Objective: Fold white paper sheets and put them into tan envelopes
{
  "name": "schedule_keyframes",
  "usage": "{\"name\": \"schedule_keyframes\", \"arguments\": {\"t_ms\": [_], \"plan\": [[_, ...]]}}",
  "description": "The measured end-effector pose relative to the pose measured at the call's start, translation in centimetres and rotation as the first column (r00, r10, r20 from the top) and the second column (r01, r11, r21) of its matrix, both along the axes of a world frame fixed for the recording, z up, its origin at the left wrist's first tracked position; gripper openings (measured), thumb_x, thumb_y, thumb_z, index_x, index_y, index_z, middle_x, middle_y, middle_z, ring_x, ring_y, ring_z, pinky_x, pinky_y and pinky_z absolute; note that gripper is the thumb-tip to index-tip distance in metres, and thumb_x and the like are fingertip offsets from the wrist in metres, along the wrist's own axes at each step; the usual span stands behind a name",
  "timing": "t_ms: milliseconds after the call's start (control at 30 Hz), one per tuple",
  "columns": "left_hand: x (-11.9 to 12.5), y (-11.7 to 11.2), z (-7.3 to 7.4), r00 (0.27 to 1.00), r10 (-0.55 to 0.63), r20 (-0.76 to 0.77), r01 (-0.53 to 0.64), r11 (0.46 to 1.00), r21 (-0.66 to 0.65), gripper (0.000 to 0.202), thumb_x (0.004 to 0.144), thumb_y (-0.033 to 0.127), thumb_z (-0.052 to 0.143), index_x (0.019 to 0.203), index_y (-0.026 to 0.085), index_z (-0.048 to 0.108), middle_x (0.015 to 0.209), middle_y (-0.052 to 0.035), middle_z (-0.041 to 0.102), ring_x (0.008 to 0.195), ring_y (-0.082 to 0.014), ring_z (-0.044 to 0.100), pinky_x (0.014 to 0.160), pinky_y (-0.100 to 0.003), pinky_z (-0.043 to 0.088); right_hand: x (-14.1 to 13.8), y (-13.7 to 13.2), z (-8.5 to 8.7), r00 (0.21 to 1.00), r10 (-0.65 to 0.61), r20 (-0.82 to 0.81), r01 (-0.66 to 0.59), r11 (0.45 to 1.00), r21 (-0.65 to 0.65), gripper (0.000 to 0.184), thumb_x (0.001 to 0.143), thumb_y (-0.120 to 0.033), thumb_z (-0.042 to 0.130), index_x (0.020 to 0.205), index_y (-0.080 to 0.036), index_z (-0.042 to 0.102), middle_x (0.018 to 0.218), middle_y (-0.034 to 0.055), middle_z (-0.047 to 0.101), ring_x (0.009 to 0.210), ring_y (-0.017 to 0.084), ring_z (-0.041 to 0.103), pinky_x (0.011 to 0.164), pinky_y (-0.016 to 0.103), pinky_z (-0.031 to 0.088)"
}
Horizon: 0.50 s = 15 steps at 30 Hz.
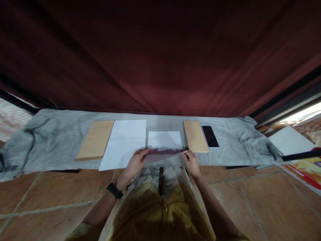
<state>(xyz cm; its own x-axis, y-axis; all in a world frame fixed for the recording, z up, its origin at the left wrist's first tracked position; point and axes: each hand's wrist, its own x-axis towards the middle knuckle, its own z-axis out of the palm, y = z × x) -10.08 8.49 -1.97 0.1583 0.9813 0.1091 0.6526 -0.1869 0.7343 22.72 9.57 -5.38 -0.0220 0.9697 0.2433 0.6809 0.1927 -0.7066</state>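
Note:
A white sheet of paper (165, 139) is at the middle of the cloth-covered surface, its near part shaded and curved up between my hands. My left hand (137, 160) has its thumb and fingers closed on the left side of this sheet. On the right side, my right hand (191, 161) pinches the sheet's corner. Larger white paper (125, 142) lies flat just left of my left hand. Beside it is a pile of brown envelopes (95, 139). A narrower pile of brown envelopes (197, 135) sits beyond my right hand.
A phone (210, 136) with a dark screen lies right of the narrower envelopes. Grey cloth (232, 140) covers the bench, rumpled at both ends. A dark red curtain (160, 67) hangs behind it. At the far right are a white sheet (291, 140) and a colourful printed box (306, 169).

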Motion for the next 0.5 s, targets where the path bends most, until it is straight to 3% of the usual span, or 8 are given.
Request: {"name": "schedule_keyframes", "arguments": {"t_ms": [200,333,500], "plan": [[1.1,0.8,0.4,0.982,0.181,0.046,-0.174,0.977,-0.124,0.031,0.087,0.029,0.064,0.115,0.019,0.071,0.092,-0.0049,0.077,0.085,-0.0210,0.071,0.081,-0.033,0.057,-1.2,0.3,0.3,0.994,-0.109,0.019,0.111,0.991,-0.078,0.038,0.099,-0.046,0.044,0.107,-0.019,0.070,0.097,0.0099,0.074,0.087,0.023,0.067,0.081,0.033,0.050],[1.7,1.4,0.4,0.968,0.252,0.017,-0.248,0.961,-0.120,0.046,0.086,0.027,0.064,0.132,0.020,0.062,0.079,0.0004,0.074,0.072,-0.0182,0.069,0.071,-0.029,0.054,-2.3,0.3,0.4,0.972,-0.216,0.095,0.222,0.973,-0.061,0.044,0.100,-0.045,0.044,0.126,-0.017,0.064,0.098,0.0103,0.075,0.087,0.023,0.069,0.079,0.033,0.050],[2.3,1.9,0.4,0.956,0.282,-0.081,-0.290,0.950,-0.115,0.059,0.089,0.025,0.061,0.146,0.020,0.050,0.075,0.0025,0.071,0.068,-0.0173,0.067,0.068,-0.028,0.051,-3.1,0.4,0.3,0.932,-0.277,0.235,0.285,0.958,-0.003,0.045,0.102,-0.041,0.044,0.135,-0.015,0.058,0.101,0.0111,0.075,0.088,0.024,0.070,0.080,0.033,0.051]]}}
